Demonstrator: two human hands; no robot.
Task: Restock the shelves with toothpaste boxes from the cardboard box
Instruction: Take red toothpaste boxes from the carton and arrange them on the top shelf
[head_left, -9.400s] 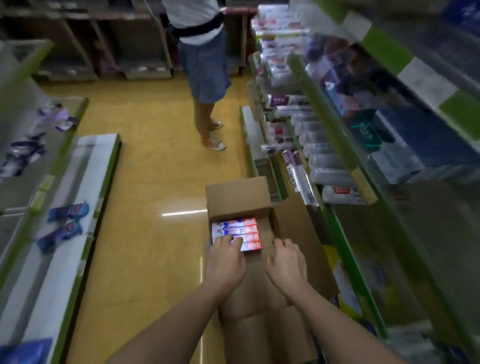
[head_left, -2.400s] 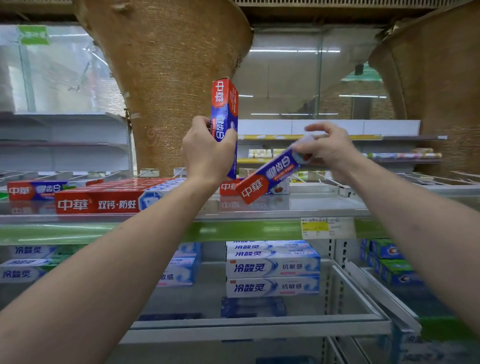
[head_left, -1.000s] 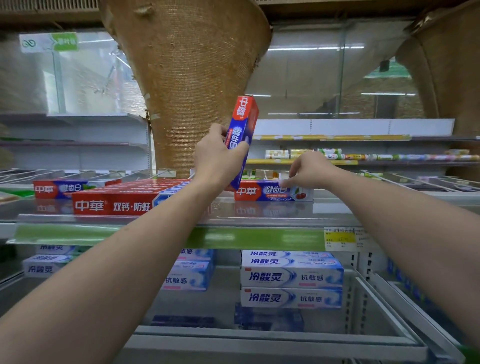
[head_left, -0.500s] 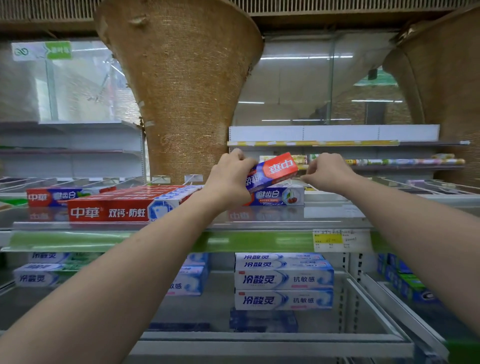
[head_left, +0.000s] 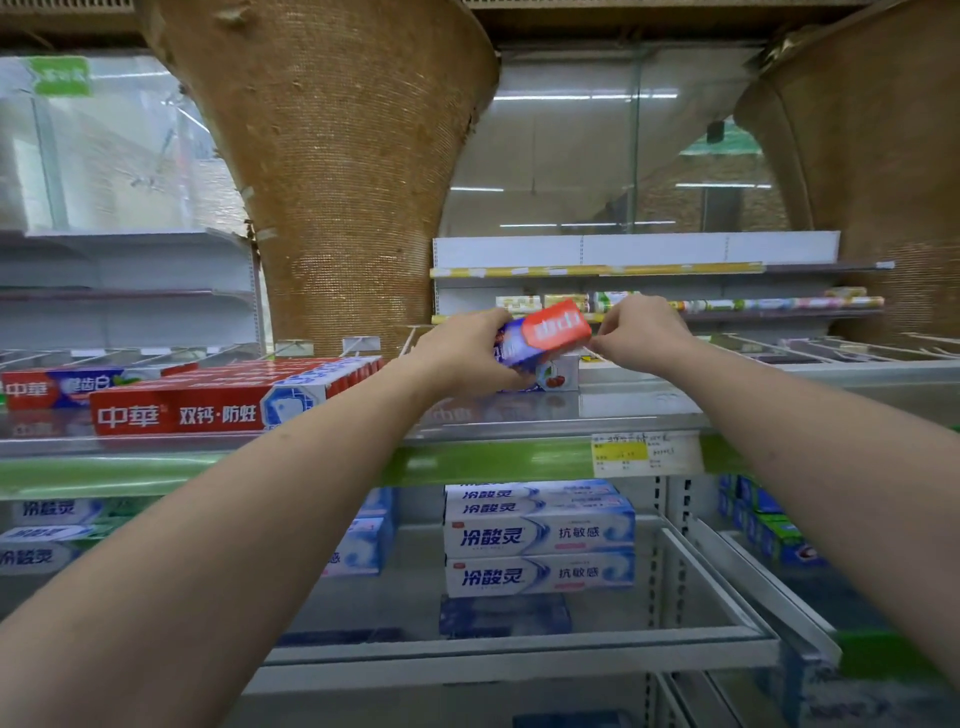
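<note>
Two broad pillars wrapped in brown woven matting (head_left: 337, 171) rise behind the shelving, with pale empty shelves and a far shelf of small packages (head_left: 675, 304) between them. Across the middle runs the upper shelf (head_left: 649, 410), a glossy metal deck with a green front strip and a white-and-yellow price label (head_left: 647, 453) clipped to it. On its left part lies a block of red toothpaste cartons (head_left: 208, 402), laid flat and side by side, with one red-and-blue carton (head_left: 62, 387) just behind them at the far left. Below, the lower shelf (head_left: 519, 647) carries a stack of white-and-blue toothpaste boxes (head_left: 540, 540), with more like them to the left and green-and-blue boxes (head_left: 763, 525) to the right. Both bare forearms reach up to the upper shelf. The left hand (head_left: 462, 353) is curled round the blue end of a red-and-blue toothpaste box (head_left: 545, 332), held tilted, red end up and to the right, just above a like box (head_left: 558, 374) lying flat on the shelf. The right hand (head_left: 639, 332) pinches the raised box's red end with bent fingers.
</note>
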